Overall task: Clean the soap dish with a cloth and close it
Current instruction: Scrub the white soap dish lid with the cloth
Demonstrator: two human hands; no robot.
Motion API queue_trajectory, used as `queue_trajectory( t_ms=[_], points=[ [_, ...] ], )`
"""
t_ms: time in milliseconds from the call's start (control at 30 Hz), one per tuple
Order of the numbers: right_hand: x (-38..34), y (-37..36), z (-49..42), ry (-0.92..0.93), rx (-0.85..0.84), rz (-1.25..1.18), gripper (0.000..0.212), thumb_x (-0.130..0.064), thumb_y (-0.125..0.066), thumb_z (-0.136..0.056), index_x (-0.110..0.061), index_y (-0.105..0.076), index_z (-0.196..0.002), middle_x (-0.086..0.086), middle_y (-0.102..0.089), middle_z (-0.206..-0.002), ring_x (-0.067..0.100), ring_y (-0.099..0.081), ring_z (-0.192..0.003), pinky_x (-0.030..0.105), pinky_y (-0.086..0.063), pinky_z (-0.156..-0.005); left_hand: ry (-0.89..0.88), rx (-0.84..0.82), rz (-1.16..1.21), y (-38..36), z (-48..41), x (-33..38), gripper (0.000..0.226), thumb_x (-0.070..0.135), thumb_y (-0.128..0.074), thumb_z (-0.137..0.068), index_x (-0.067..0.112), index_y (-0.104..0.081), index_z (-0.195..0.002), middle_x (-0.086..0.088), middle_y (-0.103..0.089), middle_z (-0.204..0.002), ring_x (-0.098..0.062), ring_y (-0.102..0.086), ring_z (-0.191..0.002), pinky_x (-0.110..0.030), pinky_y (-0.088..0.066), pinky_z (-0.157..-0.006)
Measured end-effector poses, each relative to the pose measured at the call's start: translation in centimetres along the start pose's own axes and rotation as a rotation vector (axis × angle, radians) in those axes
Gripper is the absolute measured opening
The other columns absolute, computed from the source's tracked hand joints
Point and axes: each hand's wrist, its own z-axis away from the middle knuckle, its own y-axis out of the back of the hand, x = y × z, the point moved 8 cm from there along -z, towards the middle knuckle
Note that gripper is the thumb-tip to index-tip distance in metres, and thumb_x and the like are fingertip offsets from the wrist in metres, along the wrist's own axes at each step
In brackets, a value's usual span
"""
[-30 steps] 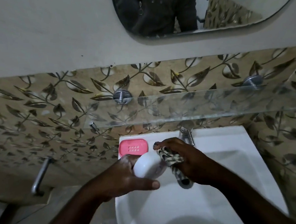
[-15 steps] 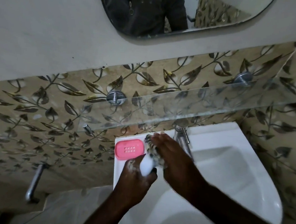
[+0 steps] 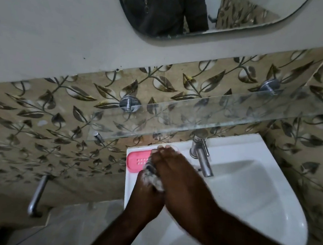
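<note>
— Where is the soap dish (image 3: pixel 135 161)?

— Its pink half lies flat on the back left corner of the sink (image 3: pixel 231 146), close to the outer edge. Just right of it my left grip (image 3: pixel 144 195) is curled round a white piece. I judge it to be the lid (image 3: pixel 159 187), though only a sliver shows.

— And the cloth?

— The patterned cloth (image 3: pixel 150 166) is bunched between my two grips, overlapping the pink half's right end. My right grip (image 3: pixel 178 177) lies over it with fingers nearly straight, pressing rather than clutching.

— What could go wrong?

— There looks to be lather on my left grip, so the lid could squirt out and drop into the sink's bowl. A hard wipe leftward could shove the pink half off the edge, since nothing fences it there. Further right, the tap (image 3: pixel 202 161) stands near my right knuckles, and a wide stroke would knock them on it.
</note>
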Motion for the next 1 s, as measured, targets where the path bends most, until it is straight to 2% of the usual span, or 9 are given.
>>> queue_trajectory(
  t_ms=[67,133,200,367,500,600,733,867,1000],
  points=[
    [-1.1,-0.2,0.5,0.069,-0.064,-0.044,0.058,-0.009,-0.032,-0.083,0.0,-0.043,-0.139,0.018,-0.059,-0.13,0.028,-0.051,-0.124,0.032,-0.017,-0.115,-0.06,0.084,-0.019,1.0,0.3,0.5,0.037,0.037,-0.036,-0.101,0.008,-0.054,-0.114,0.015,-0.053,-0.106,0.015,-0.043,-0.11,0.006,-0.022,-0.095],
    [1.4,0.3,0.1,0.039,-0.056,-0.13,0.053,-0.007,-0.016,-0.095,0.004,-0.058,-0.127,0.021,-0.061,-0.127,0.032,-0.056,-0.121,0.034,-0.025,-0.113,-0.013,0.045,0.034,0.8,0.3,0.4,0.013,0.022,-0.054,-0.091,0.024,-0.062,-0.101,0.029,-0.063,-0.1,0.022,-0.052,-0.098,0.004,-0.035,-0.084],
    [4.6,0.4,-0.7,-0.06,-0.043,-0.206,0.056,-0.011,-0.015,-0.096,0.01,-0.061,-0.12,0.025,-0.063,-0.122,0.038,-0.06,-0.116,0.035,-0.033,-0.109,0.011,0.052,0.07,0.6,0.3,0.6,0.033,0.011,-0.064,-0.073,0.038,-0.06,-0.09,0.039,-0.063,-0.081,0.021,-0.057,-0.08,0.002,-0.038,-0.071],
    [0.8,0.1,0.7,0.011,-0.049,-0.065,0.054,-0.005,-0.03,-0.079,0.008,-0.059,-0.123,0.024,-0.06,-0.127,0.037,-0.057,-0.12,0.037,-0.027,-0.11,0.035,0.069,0.14,0.7,0.1,0.1,0.03,0.007,-0.058,-0.074,0.022,-0.057,-0.101,0.027,-0.06,-0.093,0.026,-0.052,-0.095,0.003,-0.036,-0.082],
    [0.9,0.2,0.5,0.041,-0.109,-0.214,0.06,-0.003,-0.025,-0.078,0.006,-0.053,-0.131,0.022,-0.053,-0.136,0.032,-0.043,-0.131,0.031,-0.021,-0.115,-0.02,0.056,0.096,1.9,0.5,0.8,0.029,0.004,-0.065,-0.068,0.029,-0.057,-0.083,0.022,-0.064,-0.07,0.029,-0.052,-0.079,0.007,-0.035,-0.071],
    [5.2,-0.4,-1.4,-0.221,-0.19,-0.611,0.046,-0.005,-0.031,-0.09,-0.013,-0.06,-0.124,0.023,-0.065,-0.118,0.038,-0.061,-0.111,0.037,-0.044,-0.103,0.053,0.097,0.161,2.3,0.9,1.0,0.029,0.01,-0.066,-0.067,0.036,-0.056,-0.077,0.027,-0.062,-0.064,0.013,-0.054,-0.057,0.002,-0.035,-0.057],
    [6.9,-2.0,-1.1,-0.571,-0.429,-1.513,0.034,0.002,-0.058,-0.085,-0.016,-0.061,-0.114,0.013,-0.071,-0.1,0.03,-0.067,-0.092,0.04,-0.056,-0.082,-0.05,0.149,0.092,4.4,0.9,2.7,0.024,0.02,-0.066,-0.068,0.034,-0.058,-0.085,0.045,-0.059,-0.089,0.027,-0.052,-0.078,0.006,-0.035,-0.071],
    [6.9,-2.8,-0.8,-0.542,-0.395,-1.668,0.044,-0.011,-0.064,-0.086,-0.013,-0.058,-0.129,0.016,-0.065,-0.122,0.031,-0.062,-0.11,0.046,-0.049,-0.097,0.14,0.116,0.5,3.9,1.3,0.4,0.028,0.03,-0.078,-0.064,0.03,-0.069,-0.091,0.018,-0.074,-0.09,0.002,-0.068,-0.082,-0.009,-0.048,-0.073],
    [8.0,-2.7,-0.5,-0.478,-0.44,-1.393,0.042,-0.011,-0.066,-0.085,-0.016,-0.06,-0.126,0.012,-0.067,-0.122,0.028,-0.063,-0.111,0.039,-0.052,-0.094,0.324,-0.156,0.717,2.0,1.7,-1.8,0.048,0.029,-0.079,-0.059,0.012,-0.073,-0.104,-0.011,-0.074,-0.097,-0.023,-0.067,-0.09,-0.033,-0.053,-0.078]
  ],
)
